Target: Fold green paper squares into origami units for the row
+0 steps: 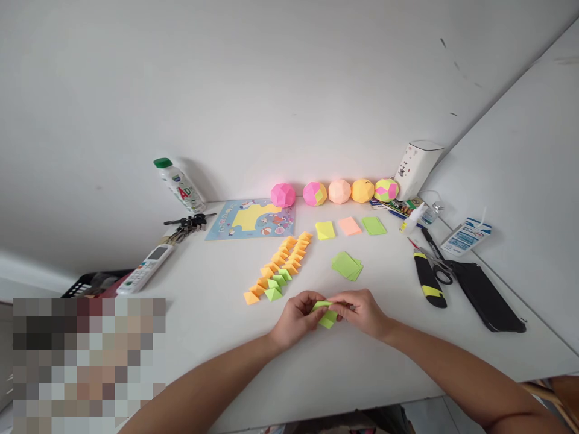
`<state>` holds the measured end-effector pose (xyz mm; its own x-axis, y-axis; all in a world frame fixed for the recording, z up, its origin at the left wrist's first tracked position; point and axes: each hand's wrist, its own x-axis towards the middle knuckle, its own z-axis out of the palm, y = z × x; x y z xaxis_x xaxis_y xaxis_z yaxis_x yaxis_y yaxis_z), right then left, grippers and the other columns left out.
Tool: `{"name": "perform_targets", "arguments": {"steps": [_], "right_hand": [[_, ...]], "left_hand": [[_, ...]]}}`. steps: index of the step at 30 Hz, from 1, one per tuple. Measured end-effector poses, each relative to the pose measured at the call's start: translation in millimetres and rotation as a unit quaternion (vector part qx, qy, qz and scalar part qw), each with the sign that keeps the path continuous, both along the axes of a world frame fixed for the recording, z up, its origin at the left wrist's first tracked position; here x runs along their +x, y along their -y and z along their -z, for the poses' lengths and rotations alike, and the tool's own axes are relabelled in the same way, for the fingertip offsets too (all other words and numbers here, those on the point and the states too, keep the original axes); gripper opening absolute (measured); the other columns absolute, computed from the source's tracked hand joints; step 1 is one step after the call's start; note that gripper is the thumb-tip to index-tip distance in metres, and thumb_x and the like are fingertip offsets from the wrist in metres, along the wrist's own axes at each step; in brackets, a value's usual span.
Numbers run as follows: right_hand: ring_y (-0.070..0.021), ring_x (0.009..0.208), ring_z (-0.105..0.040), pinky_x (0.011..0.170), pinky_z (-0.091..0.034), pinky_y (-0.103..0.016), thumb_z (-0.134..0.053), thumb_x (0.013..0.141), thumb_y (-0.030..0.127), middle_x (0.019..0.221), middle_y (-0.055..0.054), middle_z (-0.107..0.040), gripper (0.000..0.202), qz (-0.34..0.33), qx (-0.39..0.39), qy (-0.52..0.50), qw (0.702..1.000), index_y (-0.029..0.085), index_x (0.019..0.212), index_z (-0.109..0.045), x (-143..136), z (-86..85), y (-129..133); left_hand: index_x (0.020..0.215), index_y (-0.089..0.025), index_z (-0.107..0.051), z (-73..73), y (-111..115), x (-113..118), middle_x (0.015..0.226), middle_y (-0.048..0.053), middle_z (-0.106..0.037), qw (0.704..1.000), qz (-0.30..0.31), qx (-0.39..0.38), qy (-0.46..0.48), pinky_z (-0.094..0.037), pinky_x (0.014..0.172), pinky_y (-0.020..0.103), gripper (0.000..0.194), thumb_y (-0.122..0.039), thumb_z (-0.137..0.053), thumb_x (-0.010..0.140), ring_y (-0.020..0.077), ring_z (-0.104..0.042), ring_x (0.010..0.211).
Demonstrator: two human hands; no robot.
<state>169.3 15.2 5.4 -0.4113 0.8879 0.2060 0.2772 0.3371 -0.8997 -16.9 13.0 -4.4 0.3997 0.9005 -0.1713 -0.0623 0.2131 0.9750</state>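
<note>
Between my two hands is a partly folded green paper piece, held just above the table. My left hand pinches its left side, and my right hand grips its upper right edge. Beyond my left hand lie two slanting rows of folded orange pieces, with several folded green pieces at the near end of the right row. A loose stack of flat green sheets rests beyond my right hand. Farther back are yellow, peach and green pads.
Several faceted paper balls line the wall beside a blue picture sheet. At the left are a bottle, keys and a remote. Rightward lie a cutter, scissors, glue and a black case.
</note>
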Motion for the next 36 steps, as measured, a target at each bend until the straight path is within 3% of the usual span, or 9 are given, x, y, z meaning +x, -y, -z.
{"name": "perform_targets", "arguments": {"steps": [23, 36], "right_hand": [[-0.0116, 0.046, -0.06, 0.044, -0.048, -0.02, -0.058, 0.082, 0.036, 0.056, -0.002, -0.061, 0.026, -0.014, -0.118, -0.021, 0.993, 0.013, 0.082, -0.069, 2.6, -4.2, -1.3], [-0.0112, 0.045, -0.059, 0.043, -0.047, -0.02, -0.058, 0.081, 0.039, 0.053, -0.001, -0.06, 0.028, -0.025, -0.136, -0.03, 0.99, 0.012, 0.08, -0.068, 3.0, -6.2, -1.2]], "left_hand": [[0.069, -0.014, -0.052, 1.5, -3.4, -2.9, 0.053, -0.003, -0.056, 0.999, 0.021, -0.012, 0.027, -0.034, 0.041, 0.018, 0.03, -0.041, -0.065, 0.074, 0.0059, -0.046, 0.04], [0.069, -0.015, -0.052, 0.1, -3.0, -4.4, 0.053, -0.003, -0.053, 1.0, 0.029, -0.001, 0.006, -0.034, 0.042, 0.02, 0.033, -0.045, -0.063, 0.074, 0.0071, -0.046, 0.041]]}}
